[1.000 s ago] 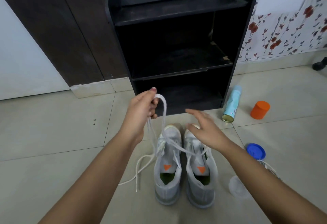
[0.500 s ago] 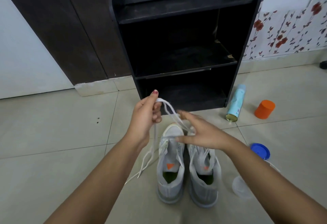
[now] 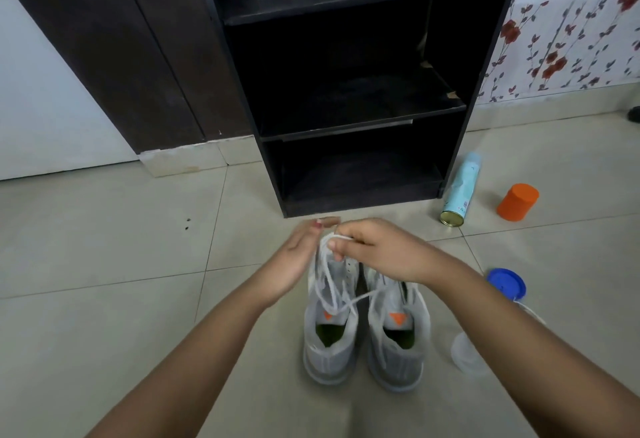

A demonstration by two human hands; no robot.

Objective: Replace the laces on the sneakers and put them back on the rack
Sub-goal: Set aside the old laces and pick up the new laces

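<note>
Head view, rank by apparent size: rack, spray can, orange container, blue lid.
1. Rack, by far.
2. Spray can.
3. Orange container and blue lid: about alike; the lid lies nearer the camera, so no ranking.

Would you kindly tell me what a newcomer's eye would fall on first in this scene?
Two hands meet at the centre: the right hand pinches a white lace above a pair of grey sneakers on the tiled floor, with the left hand close beside it. Behind them stands a black rack; an orange container and a blue lid sit on the floor to the right.
</note>
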